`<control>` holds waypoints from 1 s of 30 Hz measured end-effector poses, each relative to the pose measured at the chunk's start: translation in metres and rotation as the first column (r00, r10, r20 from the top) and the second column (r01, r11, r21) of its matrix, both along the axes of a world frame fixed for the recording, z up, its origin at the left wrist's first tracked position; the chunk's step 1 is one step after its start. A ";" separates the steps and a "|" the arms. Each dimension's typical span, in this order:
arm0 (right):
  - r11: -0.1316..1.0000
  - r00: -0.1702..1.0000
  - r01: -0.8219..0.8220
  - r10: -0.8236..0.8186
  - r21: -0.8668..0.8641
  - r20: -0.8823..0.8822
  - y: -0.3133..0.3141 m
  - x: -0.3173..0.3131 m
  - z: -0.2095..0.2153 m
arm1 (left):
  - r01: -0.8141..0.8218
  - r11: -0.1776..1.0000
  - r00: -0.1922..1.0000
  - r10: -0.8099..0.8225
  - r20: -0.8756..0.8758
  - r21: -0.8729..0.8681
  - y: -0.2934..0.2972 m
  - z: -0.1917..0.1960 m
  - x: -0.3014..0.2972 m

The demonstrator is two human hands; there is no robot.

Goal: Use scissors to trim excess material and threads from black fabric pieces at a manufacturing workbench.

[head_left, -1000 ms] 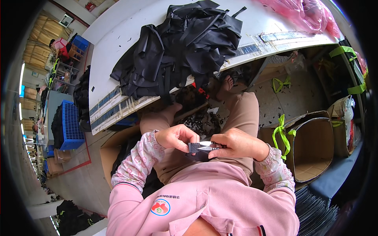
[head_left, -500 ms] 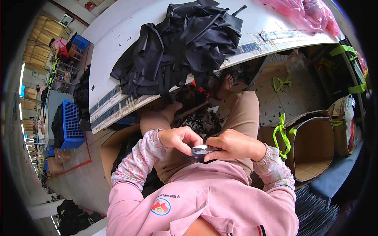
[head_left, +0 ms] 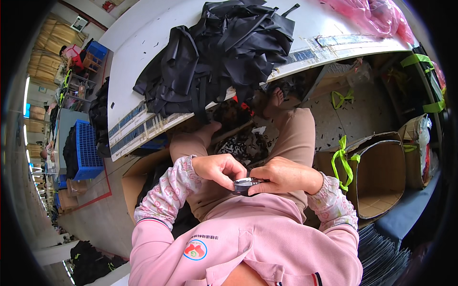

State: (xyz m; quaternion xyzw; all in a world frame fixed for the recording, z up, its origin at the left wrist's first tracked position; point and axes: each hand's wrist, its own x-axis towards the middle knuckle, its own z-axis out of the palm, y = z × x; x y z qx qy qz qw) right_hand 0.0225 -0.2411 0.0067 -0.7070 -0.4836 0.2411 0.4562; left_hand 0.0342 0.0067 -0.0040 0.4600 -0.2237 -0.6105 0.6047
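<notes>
White table (head_left: pixel 143 62), two hands (head_left: pixel 217 169) (head_left: pixel 284 175), one clip (head_left: pixel 245 183)

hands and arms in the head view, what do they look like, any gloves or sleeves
Both hands, the left hand and the right hand, are bare, with no gloves. Each forearm wears a light patterned sleeve cover with small pink prints, gathered at the wrist, over a pink top with a round chest badge.

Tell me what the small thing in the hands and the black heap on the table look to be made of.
Small object: dark with a pale glossy top, probably plastic or metal; too small to settle. Black heap: limp, matte woven fabric and webbing straps, folding loosely and hanging over the edge of the white table.
</notes>
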 end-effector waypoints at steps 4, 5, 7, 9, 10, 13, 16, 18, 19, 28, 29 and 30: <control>1.000 1.000 0.011 -0.011 0.006 -0.004 -0.001 0.000 -0.003 | -0.006 1.000 1.000 0.006 0.011 -0.009 0.002 -0.004 -0.001; 1.000 1.000 0.016 -0.016 -0.002 -0.005 -0.001 0.000 -0.003 | -0.005 1.000 1.000 0.005 0.010 -0.009 0.001 -0.004 -0.002; 1.000 1.000 0.019 -0.019 -0.014 -0.020 -0.002 -0.001 -0.003 | -0.031 0.999 1.000 0.031 -0.003 -0.008 0.000 -0.002 -0.003; 0.999 0.999 0.022 -0.023 -0.026 -0.035 -0.002 -0.001 -0.003 | -0.037 0.999 0.999 0.037 0.002 -0.019 0.000 -0.003 -0.003; 0.999 0.999 0.026 -0.027 -0.029 -0.043 -0.002 -0.002 -0.002 | -0.043 0.999 0.999 0.043 0.007 -0.030 0.000 -0.004 -0.003; 0.999 0.998 0.032 -0.034 -0.038 -0.053 -0.002 -0.002 -0.001 | -0.045 0.998 0.999 0.045 -0.001 -0.031 0.001 -0.006 -0.004; 0.999 0.998 0.031 -0.033 -0.034 -0.054 -0.001 -0.003 -0.001 | -0.038 0.999 0.999 0.038 0.003 -0.025 0.000 -0.006 -0.004; 0.999 0.998 0.028 -0.029 -0.022 -0.051 0.000 -0.003 0.000 | -0.033 0.999 0.999 0.033 0.007 -0.025 0.000 -0.008 -0.005; 0.999 0.999 0.021 -0.022 -0.024 -0.050 0.000 -0.003 0.002 | -0.027 0.999 1.000 0.028 0.011 -0.025 0.000 -0.008 -0.005; 0.996 0.995 0.088 -0.088 -0.005 -0.057 -0.008 -0.002 -0.004 | -0.035 0.999 0.999 0.035 0.040 0.001 0.001 -0.006 -0.004; 0.992 0.989 0.129 -0.130 -0.012 -0.072 -0.009 -0.002 -0.004 | -0.032 0.999 0.999 0.032 0.042 0.001 0.000 -0.005 -0.006; 0.991 0.989 0.132 -0.133 -0.011 -0.070 -0.009 -0.003 -0.004 | -0.185 0.982 0.983 0.184 0.026 0.024 0.000 -0.003 -0.010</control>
